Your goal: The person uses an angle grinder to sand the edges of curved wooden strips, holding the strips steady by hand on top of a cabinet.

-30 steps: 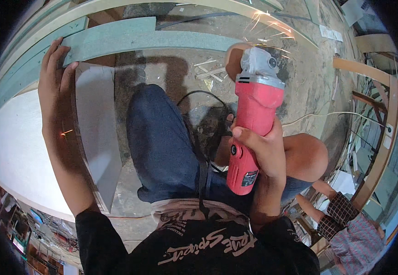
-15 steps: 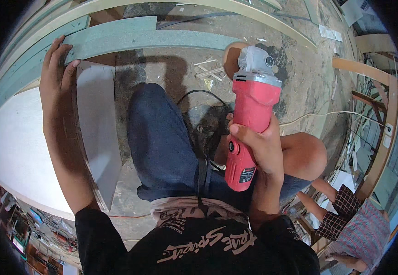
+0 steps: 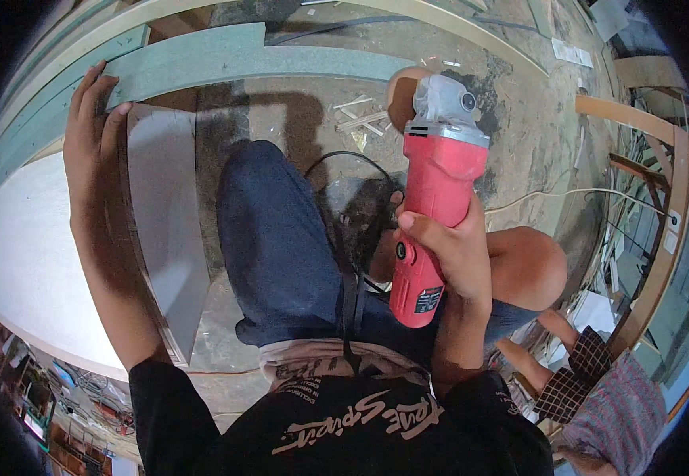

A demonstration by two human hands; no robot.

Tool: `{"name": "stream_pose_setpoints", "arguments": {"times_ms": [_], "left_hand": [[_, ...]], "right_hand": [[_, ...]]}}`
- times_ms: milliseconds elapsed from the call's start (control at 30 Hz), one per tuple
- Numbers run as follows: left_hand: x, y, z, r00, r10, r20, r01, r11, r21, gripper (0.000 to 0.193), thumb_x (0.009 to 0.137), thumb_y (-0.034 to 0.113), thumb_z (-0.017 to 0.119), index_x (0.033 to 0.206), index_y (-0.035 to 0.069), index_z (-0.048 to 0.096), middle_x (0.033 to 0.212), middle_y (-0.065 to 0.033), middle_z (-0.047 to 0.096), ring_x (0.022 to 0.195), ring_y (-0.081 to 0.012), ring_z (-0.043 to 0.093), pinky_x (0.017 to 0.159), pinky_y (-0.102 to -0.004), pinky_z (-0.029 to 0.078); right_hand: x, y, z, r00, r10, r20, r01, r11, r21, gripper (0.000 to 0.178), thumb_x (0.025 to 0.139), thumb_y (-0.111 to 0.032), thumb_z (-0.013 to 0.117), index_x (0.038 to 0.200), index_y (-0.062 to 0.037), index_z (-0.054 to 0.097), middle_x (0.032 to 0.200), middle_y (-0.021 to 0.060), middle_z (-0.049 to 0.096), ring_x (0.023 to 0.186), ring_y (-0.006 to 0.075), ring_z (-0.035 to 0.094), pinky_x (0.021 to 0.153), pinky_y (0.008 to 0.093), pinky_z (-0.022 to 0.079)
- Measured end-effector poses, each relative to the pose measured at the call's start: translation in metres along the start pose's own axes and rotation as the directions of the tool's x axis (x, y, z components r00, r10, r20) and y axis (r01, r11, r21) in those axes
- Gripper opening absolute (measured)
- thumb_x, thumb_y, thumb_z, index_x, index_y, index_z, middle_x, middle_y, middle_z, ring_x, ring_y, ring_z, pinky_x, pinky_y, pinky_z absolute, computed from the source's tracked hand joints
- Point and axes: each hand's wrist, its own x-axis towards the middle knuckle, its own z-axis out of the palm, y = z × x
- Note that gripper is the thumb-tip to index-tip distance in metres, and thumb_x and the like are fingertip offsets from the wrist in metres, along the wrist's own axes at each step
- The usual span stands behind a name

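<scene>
My right hand (image 3: 451, 246) is wrapped around the body of a red angle grinder (image 3: 440, 182) with a grey head. Its tan disc (image 3: 402, 94), partly hidden by that head, is at the right end of a pale green board (image 3: 313, 63); whether they touch I cannot tell. On the left, my left hand (image 3: 95, 111) lies across the board's left part with fingers apart, just above a white panel box (image 3: 166, 166). A shorter green piece (image 3: 202, 49) lies along the board's far side.
A long pale strip (image 3: 440, 24) curves across the far side. Wood offcuts (image 3: 360, 119) are scattered on the concrete floor. A pale cable (image 3: 551, 194) runs right to a wooden frame (image 3: 677, 190). Another person (image 3: 606, 404) in checked shorts is at the lower right.
The view has shifted slightly, and the board appears a little higher and further left. Small bright specks now show beside the grinder head. Both hands keep their places.
</scene>
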Motion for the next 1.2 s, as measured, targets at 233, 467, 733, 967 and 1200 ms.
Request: {"name": "stream_pose_setpoints", "arguments": {"times_ms": [233, 467, 733, 967, 1200], "left_hand": [[0.002, -0.003, 0.003, 1.0, 0.019, -0.001, -0.019, 1.0, 0.008, 0.04, 0.098, 0.024, 0.064, 0.135, 0.009, 0.06, 0.157, -0.0098, 0.045, 0.141, -0.0352, 0.047, 0.114, -0.0476, 0.045], [-0.005, 0.0, 0.011, 0.996, -0.089, -0.01, 0.085, 0.979, -0.187, 0.038, 0.098, 0.017, 0.064, 0.134, 0.009, 0.06, 0.156, -0.0095, 0.045, 0.141, -0.0358, 0.046, 0.114, -0.0487, 0.046], [-0.001, -0.018, 0.006, 0.997, 0.076, -0.026, -0.075, 0.997, 0.035, 0.039, 0.098, 0.016, 0.064, 0.136, 0.009, 0.059, 0.154, -0.0111, 0.046, 0.14, -0.0338, 0.048, 0.114, -0.0482, 0.046], [0.005, -0.036, 0.009, 0.998, 0.065, -0.027, -0.066, 0.997, -0.043, 0.039, 0.097, 0.018, 0.066, 0.135, 0.009, 0.059, 0.155, -0.0113, 0.046, 0.144, -0.036, 0.042, 0.116, -0.0521, 0.043], [0.002, -0.045, 0.017, 0.996, 0.081, -0.044, -0.085, 0.992, -0.095, 0.041, 0.093, 0.019, 0.069, 0.131, 0.009, 0.061, 0.152, -0.0127, 0.049, 0.143, -0.0358, 0.044, 0.116, -0.0479, 0.046]], "right_hand": [[0.0, 0.0, -0.003, 1.0, 0.003, -0.016, -0.002, 0.999, 0.043, 0.031, 0.078, -0.007, 0.082, 0.099, -0.0005, 0.061, 0.082, 0.0064, 0.068, 0.065, 0.0135, 0.066, 0.059, 0.0297, 0.054], [-0.003, -0.007, -0.021, 0.98, 0.079, -0.183, -0.061, 0.993, 0.098, 0.035, 0.079, -0.008, 0.082, 0.105, 0.0026, 0.063, 0.087, 0.0068, 0.069, 0.069, 0.0153, 0.068, 0.063, 0.0294, 0.055], [-0.011, -0.008, -0.014, 0.99, 0.051, -0.13, -0.049, 0.999, 0.019, 0.047, 0.076, -0.017, 0.081, 0.111, 0.0056, 0.059, 0.09, 0.0132, 0.07, 0.072, 0.0215, 0.072, 0.065, 0.0322, 0.058], [-0.007, -0.009, -0.001, 0.991, 0.082, -0.102, -0.091, 0.993, -0.081, 0.051, 0.074, -0.018, 0.083, 0.112, 0.0053, 0.058, 0.091, 0.0134, 0.07, 0.073, 0.0216, 0.072, 0.064, 0.0329, 0.059], [-0.007, -0.011, 0.003, 0.995, 0.074, -0.07, -0.082, 0.989, -0.121, 0.05, 0.075, -0.016, 0.081, 0.113, 0.0063, 0.058, 0.093, 0.0147, 0.071, 0.073, 0.0219, 0.073, 0.065, 0.0329, 0.059]]}}
